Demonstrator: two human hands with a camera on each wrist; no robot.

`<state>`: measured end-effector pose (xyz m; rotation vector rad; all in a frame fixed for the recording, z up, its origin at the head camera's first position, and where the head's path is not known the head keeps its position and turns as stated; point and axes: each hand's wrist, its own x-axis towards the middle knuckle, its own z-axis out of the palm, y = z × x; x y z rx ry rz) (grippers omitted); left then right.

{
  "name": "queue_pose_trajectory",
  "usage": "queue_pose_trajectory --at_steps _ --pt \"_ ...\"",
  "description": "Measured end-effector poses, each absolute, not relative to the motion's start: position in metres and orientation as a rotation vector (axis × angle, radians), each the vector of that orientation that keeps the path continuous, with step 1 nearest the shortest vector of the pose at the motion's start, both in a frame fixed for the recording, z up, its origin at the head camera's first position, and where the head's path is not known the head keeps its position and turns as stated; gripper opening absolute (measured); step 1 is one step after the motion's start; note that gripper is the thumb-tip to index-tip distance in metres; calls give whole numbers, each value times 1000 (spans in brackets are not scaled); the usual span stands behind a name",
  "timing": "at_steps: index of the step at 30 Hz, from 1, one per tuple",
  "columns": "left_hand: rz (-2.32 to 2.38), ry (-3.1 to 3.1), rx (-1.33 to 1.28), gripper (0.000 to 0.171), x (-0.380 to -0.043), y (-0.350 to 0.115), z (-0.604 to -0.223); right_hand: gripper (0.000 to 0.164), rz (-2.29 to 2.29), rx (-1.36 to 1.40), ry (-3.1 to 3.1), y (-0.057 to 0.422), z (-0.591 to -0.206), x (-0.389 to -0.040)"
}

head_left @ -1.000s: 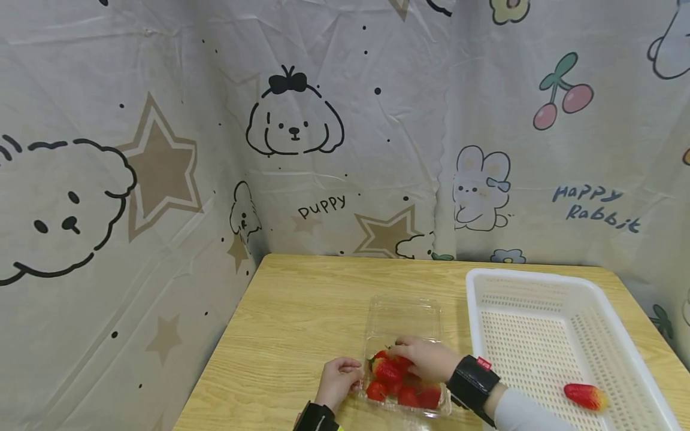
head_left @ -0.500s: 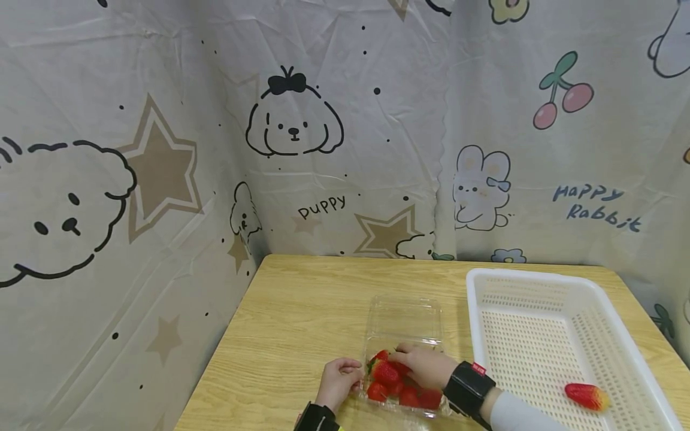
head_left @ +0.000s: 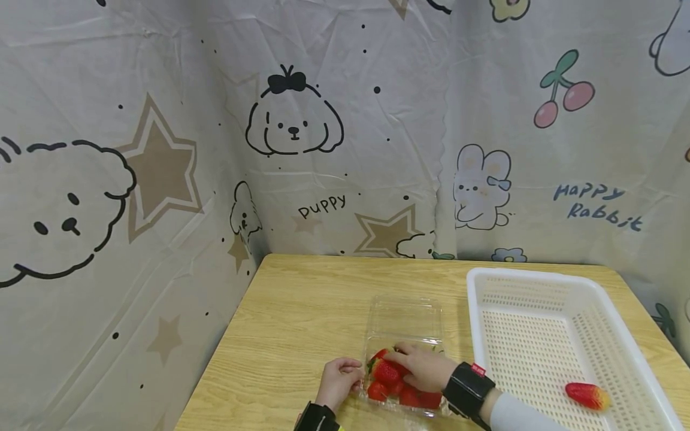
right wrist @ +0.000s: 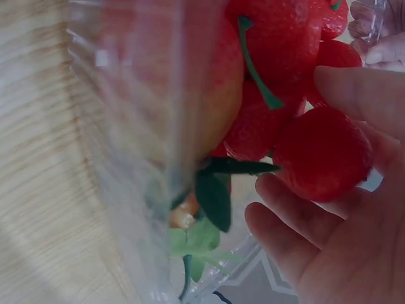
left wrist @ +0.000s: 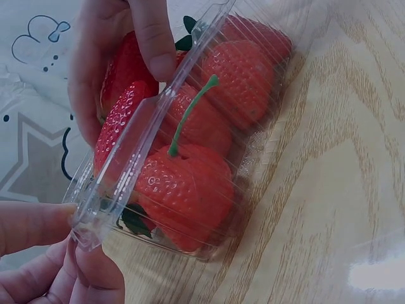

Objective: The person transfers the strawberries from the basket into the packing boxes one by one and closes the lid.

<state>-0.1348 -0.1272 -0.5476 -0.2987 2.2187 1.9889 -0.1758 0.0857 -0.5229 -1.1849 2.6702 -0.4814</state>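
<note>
An open clear plastic clamshell box (head_left: 405, 314) full of red strawberries (head_left: 387, 372) sits on the table, its lid folded back. My left hand (head_left: 338, 382) pinches the box's rim at its left side between thumb and fingers. My right hand (head_left: 426, 366) reaches into the box from the right, its thumb and fingers around a strawberry (right wrist: 324, 152). Other berries with green stems lie close by, one with a long green stem (left wrist: 193, 117) seen in the left wrist view. In the right wrist view, green leaves (right wrist: 215, 190) show near the fingertips.
A white perforated plastic basket (head_left: 539, 274) stands right of the box, with one red and yellow strawberry (head_left: 587, 396) lying in it. The wooden table (head_left: 302, 311) ends at a printed cloth backdrop (head_left: 334, 179) behind and at the left.
My right hand has shifted slightly down and left within the box, onto the strawberries. The left hand stays on the rim, and the basket has not moved.
</note>
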Motion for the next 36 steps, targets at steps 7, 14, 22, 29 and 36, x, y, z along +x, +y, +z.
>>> queue_pose_trajectory --at_steps 7,14,22,29,36 --pt "1974 2240 -293 20 -137 -127 -549 53 -629 -1211 2635 96 -500 -181" --pt "1976 2215 -289 20 -134 -127 -538 58 -789 -1171 2869 125 -458 -186" --pt "1983 2199 -296 19 -133 -126 -535 67 -815 -1000 3358 185 -431 -190" --pt "1988 2199 -293 21 -128 -124 -523 70 -765 -510 3424 240 -429 -176" --pt "1998 2200 -285 21 -126 -123 -520 69 -729 -161 3243 283 -445 -166"
